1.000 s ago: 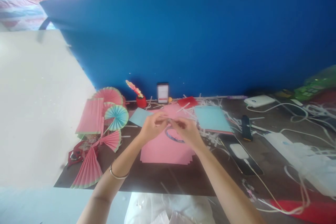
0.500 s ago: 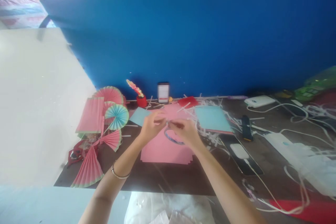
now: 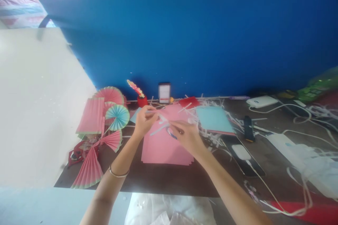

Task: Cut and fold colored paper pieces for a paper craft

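Observation:
Over the pink paper sheets [image 3: 163,151] both my hands are raised close together with their fingers pinched. My left hand [image 3: 145,121] is closed at the end of a thin pale strip [image 3: 163,119], which stretches towards the right fingers. My right hand [image 3: 187,134] is closed too, and a curved blue-and-white band [image 3: 171,133] hangs beneath its fingertips. Another pale blue strip [image 3: 156,130] shows between the hands, blurred. Whether these strips are one piece I cannot make out. Part of a light blue sheet [image 3: 134,116] lies behind my left hand.
Folded paper fans [image 3: 118,117] lie on the left. Light blue sheets [image 3: 214,119] and loose white strips [image 3: 215,140] sit to the right, beside a phone [image 3: 253,168] with a white charger and cables. Behind stand a small phone [image 3: 164,93] and a red pot [image 3: 142,101].
My hands, nearly touching before, have moved apart, the left one going left. A pale strip now spans the gap. The curved band under my right hand shows less.

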Tool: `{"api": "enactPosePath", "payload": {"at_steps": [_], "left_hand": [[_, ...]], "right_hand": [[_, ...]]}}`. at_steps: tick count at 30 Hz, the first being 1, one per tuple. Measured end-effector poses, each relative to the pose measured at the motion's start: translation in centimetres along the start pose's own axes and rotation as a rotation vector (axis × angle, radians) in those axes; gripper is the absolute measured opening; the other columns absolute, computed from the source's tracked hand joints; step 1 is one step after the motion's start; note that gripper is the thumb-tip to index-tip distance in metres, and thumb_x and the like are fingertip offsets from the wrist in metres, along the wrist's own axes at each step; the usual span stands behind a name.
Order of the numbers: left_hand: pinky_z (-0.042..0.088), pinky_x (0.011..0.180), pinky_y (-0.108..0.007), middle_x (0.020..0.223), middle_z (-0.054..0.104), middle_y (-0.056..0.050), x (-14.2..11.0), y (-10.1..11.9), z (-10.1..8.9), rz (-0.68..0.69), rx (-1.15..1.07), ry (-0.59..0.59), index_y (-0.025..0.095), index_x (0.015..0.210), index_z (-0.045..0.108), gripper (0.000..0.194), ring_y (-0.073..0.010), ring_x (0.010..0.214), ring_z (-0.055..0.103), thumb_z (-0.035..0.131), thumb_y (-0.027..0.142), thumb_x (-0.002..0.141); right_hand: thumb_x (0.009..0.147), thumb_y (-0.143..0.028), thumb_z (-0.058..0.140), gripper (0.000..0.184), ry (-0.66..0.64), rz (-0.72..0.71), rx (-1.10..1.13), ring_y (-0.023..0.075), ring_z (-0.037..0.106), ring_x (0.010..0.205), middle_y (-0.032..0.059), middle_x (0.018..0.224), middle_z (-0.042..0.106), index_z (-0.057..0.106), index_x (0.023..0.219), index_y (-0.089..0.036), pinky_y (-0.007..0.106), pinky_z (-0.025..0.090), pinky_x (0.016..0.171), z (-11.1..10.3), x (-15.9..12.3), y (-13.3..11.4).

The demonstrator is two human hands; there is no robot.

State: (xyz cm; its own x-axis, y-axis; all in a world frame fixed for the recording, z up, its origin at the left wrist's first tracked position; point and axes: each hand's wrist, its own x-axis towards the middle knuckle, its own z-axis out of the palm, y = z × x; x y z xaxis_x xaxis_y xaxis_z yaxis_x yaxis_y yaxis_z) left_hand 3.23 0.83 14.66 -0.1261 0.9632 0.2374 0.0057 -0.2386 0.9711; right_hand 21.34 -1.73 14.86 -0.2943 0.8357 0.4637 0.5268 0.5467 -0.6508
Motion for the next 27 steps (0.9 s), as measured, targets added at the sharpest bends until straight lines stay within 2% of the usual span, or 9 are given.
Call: {"api": "enactPosePath", "payload": {"at_steps": [6,19,23,27], "left_hand": [[0.055,0.064,-0.033,0.064,0.067,-0.003,0.1,-0.3,0.1,-0.012,-0.084,0.005,0.017,0.085,0.052,0.028,-0.0200,0.064,0.067,0.068,0.030,0.065],[0.056,0.066,-0.038,0.061,0.066,-0.001,0.0,-0.3,0.3,-0.075,-0.195,0.031,0.018,0.082,0.050,0.033,-0.0204,0.065,0.067,0.071,0.032,0.061],[0.054,0.072,-0.036,0.066,0.067,-0.001,-0.1,-0.6,0.6,-0.118,-0.303,0.037,0.018,0.087,0.051,0.035,-0.0172,0.066,0.067,0.071,0.033,0.062],[0.051,0.080,-0.035,0.079,0.068,-0.006,-0.8,-1.8,1.7,-0.193,-0.466,0.022,0.016,0.093,0.055,0.038,-0.0179,0.075,0.066,0.063,0.045,0.069]], "right_hand": [[0.084,-0.017,0.045,0.026,-0.016,-0.098,-0.124,0.0173,0.063,0.087,0.0042,0.097,0.068,0.065,0.100,-0.021,0.030,0.050,0.078,0.4,-0.2,0.2],[0.083,-0.008,0.042,0.034,-0.059,-0.139,-0.282,0.0169,0.064,0.087,0.0050,0.100,0.067,0.063,0.106,-0.021,0.029,0.051,0.080,1.1,-0.4,1.2],[0.083,-0.008,0.043,0.033,-0.020,-0.167,-0.328,0.0168,0.064,0.087,0.0054,0.101,0.067,0.063,0.106,-0.020,0.029,0.051,0.081,1.5,-0.4,1.3],[0.083,-0.008,0.043,0.033,0.037,-0.245,-0.435,0.0180,0.063,0.088,0.0084,0.102,0.067,0.062,0.107,-0.018,0.029,0.051,0.078,1.8,-0.7,1.5]]}}
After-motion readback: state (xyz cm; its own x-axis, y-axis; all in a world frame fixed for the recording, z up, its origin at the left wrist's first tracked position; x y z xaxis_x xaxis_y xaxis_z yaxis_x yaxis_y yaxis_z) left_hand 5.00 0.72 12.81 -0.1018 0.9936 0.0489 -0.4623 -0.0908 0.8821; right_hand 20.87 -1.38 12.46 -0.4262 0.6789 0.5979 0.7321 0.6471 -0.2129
